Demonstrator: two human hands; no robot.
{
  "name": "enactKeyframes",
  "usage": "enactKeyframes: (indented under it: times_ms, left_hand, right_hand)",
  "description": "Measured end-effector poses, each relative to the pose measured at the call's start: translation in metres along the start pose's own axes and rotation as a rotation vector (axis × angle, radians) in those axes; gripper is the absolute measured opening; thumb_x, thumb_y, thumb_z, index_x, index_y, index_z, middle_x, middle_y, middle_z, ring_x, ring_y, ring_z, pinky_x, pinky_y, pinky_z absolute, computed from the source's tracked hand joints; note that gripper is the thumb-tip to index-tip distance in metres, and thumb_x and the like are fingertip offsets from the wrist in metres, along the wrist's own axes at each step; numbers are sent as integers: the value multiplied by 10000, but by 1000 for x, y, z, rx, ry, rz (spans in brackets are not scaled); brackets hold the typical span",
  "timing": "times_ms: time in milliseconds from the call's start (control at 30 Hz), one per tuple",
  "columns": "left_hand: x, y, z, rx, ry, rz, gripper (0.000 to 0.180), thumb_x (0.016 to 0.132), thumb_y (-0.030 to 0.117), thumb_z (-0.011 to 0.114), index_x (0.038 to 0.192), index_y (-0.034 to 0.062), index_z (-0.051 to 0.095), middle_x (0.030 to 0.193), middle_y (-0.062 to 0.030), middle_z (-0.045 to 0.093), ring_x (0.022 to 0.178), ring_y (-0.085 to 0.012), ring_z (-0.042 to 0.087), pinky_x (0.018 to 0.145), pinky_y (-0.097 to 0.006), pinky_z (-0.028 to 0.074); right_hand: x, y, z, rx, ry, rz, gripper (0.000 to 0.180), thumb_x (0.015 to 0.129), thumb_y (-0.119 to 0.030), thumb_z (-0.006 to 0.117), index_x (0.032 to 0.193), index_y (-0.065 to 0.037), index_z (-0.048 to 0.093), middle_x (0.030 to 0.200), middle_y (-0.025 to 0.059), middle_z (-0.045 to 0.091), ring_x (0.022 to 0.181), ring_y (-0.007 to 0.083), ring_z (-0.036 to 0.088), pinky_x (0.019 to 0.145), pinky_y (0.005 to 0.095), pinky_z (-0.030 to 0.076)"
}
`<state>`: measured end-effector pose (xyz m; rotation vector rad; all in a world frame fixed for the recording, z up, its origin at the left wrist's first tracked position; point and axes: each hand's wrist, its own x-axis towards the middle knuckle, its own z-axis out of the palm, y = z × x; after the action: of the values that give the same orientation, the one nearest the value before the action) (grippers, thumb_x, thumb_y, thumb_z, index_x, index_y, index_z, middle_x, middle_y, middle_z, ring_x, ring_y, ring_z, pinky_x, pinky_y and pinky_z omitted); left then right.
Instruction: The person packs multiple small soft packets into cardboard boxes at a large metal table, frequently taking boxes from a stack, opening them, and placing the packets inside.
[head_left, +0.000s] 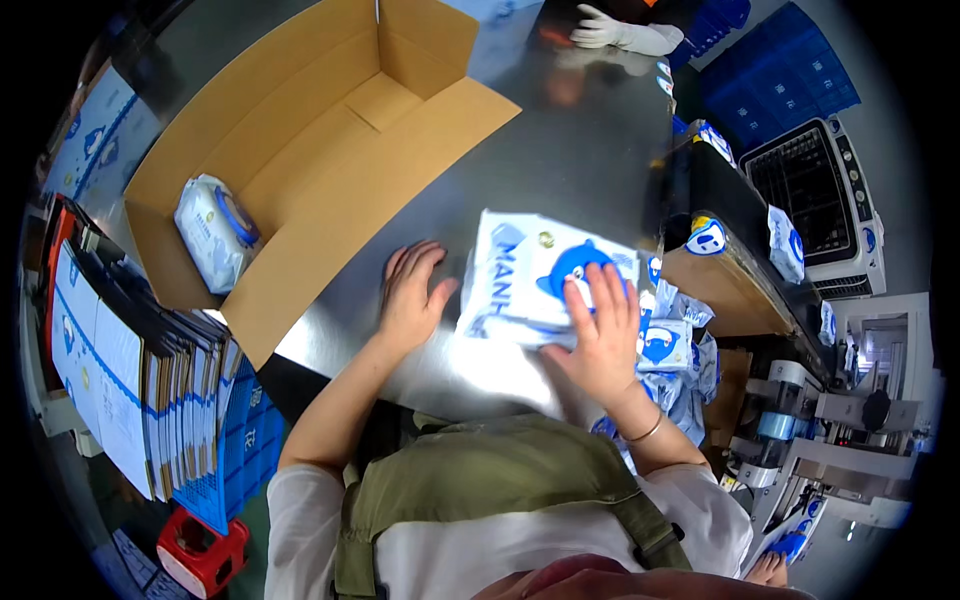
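Observation:
My left hand (pixel 410 305) rests on the steel table (pixel 590 140), fingers spread and holding nothing. Just to the right, a white and blue soft pack of wipes (pixel 515 265) is gripped by my right hand (pixel 605 335), its fingers across the blue printed top and the thumb at the near edge. Whether the pack touches the table I cannot tell. At the far left stands an open cardboard box (pixel 300 130), with one upright wipes pack (pixel 210 235) at its near left end.
More wipes packs (pixel 665 345) are heaped beside the table's right edge, near a dark conveyor (pixel 750 220). Flattened cartons (pixel 110 370) stand in a blue crate (pixel 245 440) at left, above a red stool (pixel 200 550). Someone's white-gloved hand (pixel 600 28) rests at the far edge.

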<state>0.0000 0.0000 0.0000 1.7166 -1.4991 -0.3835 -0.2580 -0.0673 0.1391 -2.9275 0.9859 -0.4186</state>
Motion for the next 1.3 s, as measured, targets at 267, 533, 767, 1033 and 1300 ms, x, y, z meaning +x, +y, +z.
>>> enactKeyframes:
  times_ms: [267,533,767,1033,1300]
  left_hand:
    - [-14,42,-16,-229,200,30,593,785,203,701,1303,40,465,1343,-200,459,1233,-374,443,1041,-445,349]
    - [-13,93,-40,392,5,219,929,599,238,835,1415,160,397,1519,-197,242,1425,-358,198,1120,-607,129]
    - [-42,93,-121,625,-265,128,917,546,80,770,1391,136,420,1486,-151,324,1377,-384,283,1094,-616,201]
    - [10,138,-118,296,-305,237,1029,569,467,843,1419,100,394,1499,-181,314,1403,-399,236,1115,-572,169]
    - [40,125,-54,412,-285,301,564,836,569,557,1031,44,630,1003,-102,613,1061,-314,536,1074,-584,193]
  right_hand:
    - [104,70,6,418,-194,153,1021,490,-311,894,1377,-61,455,1276,191,565,1180,360,535,1002,373,415]
    - [148,72,43,682,-671,29,972,625,-394,853,1399,-7,408,1313,158,545,1205,247,506,1034,325,380]
    - [91,-1,100,1494,-611,57,702,874,-411,644,1411,-20,418,1405,162,472,1298,223,417,1084,343,324]
    - [52,60,113,482,150,31,510,717,-189,726,1203,-94,604,1303,172,539,1265,361,451,1063,458,358]
    - [17,288,-37,-177,670,313,701,570,65,731,1238,-59,557,1321,162,527,1263,367,458,1067,452,369]
